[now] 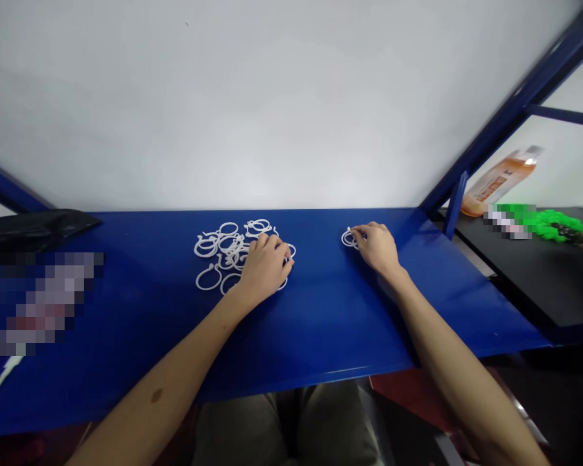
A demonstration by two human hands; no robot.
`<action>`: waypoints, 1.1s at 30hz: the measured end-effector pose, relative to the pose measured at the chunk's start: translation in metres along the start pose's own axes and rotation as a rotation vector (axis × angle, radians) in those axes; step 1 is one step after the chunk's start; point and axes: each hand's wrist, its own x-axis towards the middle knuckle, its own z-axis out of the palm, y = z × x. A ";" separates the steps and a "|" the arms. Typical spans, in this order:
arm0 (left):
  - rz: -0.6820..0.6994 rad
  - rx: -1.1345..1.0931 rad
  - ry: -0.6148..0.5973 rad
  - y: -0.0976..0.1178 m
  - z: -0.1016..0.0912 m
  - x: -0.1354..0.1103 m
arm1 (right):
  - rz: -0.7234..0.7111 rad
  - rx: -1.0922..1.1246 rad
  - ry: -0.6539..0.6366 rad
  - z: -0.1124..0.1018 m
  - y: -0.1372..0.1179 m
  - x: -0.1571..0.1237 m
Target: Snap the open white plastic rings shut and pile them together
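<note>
Forearms | rings flat, tabs pointing variously | right fingers pinching ring; left fingers: can't tell

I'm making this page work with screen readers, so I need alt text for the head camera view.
A person's left hand is over a loose pile of white rings on a blue table, while the right hand touches a smaller group of rings farther right. At far right is an orange bottle.

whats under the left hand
Part of the pile of white rings: ring edges show on both sides of the left hand, with the blue table beneath. How many rings lie directly under the palm can't be seen; the hand covers them.
</note>
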 end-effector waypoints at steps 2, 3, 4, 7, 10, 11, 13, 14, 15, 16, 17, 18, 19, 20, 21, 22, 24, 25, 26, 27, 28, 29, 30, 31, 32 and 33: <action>0.013 -0.062 -0.019 0.003 -0.002 0.001 | -0.021 -0.063 0.004 0.001 -0.001 -0.002; 0.018 -0.089 -0.025 0.004 -0.003 0.001 | -0.022 -0.076 0.011 0.001 -0.002 -0.003; 0.022 -0.113 -0.029 0.006 -0.004 0.002 | -0.023 -0.077 0.021 0.000 -0.004 -0.003; 0.020 -0.207 -0.044 0.011 -0.009 0.003 | -0.061 0.007 0.048 -0.008 -0.018 -0.005; -0.015 -0.406 -0.079 0.015 -0.017 0.006 | -0.244 0.231 -0.069 -0.017 -0.041 -0.011; -0.037 -0.498 -0.093 0.015 -0.020 0.007 | -0.335 0.317 -0.156 -0.020 -0.050 -0.015; -0.099 -0.696 -0.122 0.015 -0.024 0.009 | -0.470 0.439 -0.281 -0.022 -0.065 -0.022; -0.134 -0.788 -0.133 0.015 -0.025 0.009 | -0.501 0.483 -0.309 -0.021 -0.071 -0.026; -0.169 -0.867 -0.141 0.014 -0.026 0.010 | -0.511 0.513 -0.321 -0.021 -0.076 -0.029; -0.203 -0.931 -0.148 0.013 -0.025 0.010 | -0.502 0.535 -0.318 -0.019 -0.079 -0.031; -0.234 -0.980 -0.152 0.012 -0.025 0.010 | -0.475 0.556 -0.305 -0.018 -0.081 -0.033; -0.260 -1.015 -0.151 0.012 -0.024 0.010 | -0.433 0.579 -0.292 -0.017 -0.082 -0.034; -0.277 -1.038 -0.143 0.011 -0.023 0.009 | -0.384 0.605 -0.282 -0.016 -0.082 -0.034; -0.286 -1.052 -0.135 0.011 -0.023 0.009 | -0.335 0.636 -0.276 -0.016 -0.082 -0.035; -0.286 -1.058 -0.126 0.011 -0.022 0.009 | -0.290 0.666 -0.275 -0.016 -0.082 -0.035; -0.279 -1.060 -0.117 0.011 -0.022 0.009 | -0.254 0.689 -0.277 -0.017 -0.082 -0.034; -0.265 -1.052 -0.110 0.012 -0.022 0.009 | -0.222 0.714 -0.287 -0.018 -0.082 -0.034; -0.259 -1.047 -0.114 0.012 -0.023 0.009 | -0.219 0.720 -0.291 -0.018 -0.082 -0.034; -0.253 -1.043 -0.122 0.013 -0.023 0.009 | -0.221 0.726 -0.298 -0.019 -0.083 -0.034; -0.245 -1.041 -0.135 0.013 -0.024 0.009 | -0.228 0.731 -0.309 -0.019 -0.083 -0.034; -0.236 -1.039 -0.149 0.014 -0.024 0.009 | -0.242 0.732 -0.315 -0.019 -0.083 -0.034; -0.229 -1.036 -0.157 0.014 -0.025 0.009 | -0.261 0.724 -0.314 -0.019 -0.083 -0.034; -0.229 -1.028 -0.158 0.015 -0.025 0.009 | -0.284 0.708 -0.302 -0.020 -0.084 -0.034; -0.237 -1.014 -0.149 0.015 -0.025 0.009 | -0.305 0.687 -0.278 -0.020 -0.084 -0.034; -0.254 -0.993 -0.126 0.015 -0.025 0.009 | -0.321 0.667 -0.248 -0.020 -0.084 -0.034; -0.279 -0.968 -0.094 0.015 -0.025 0.009 | -0.333 0.651 -0.220 -0.021 -0.084 -0.034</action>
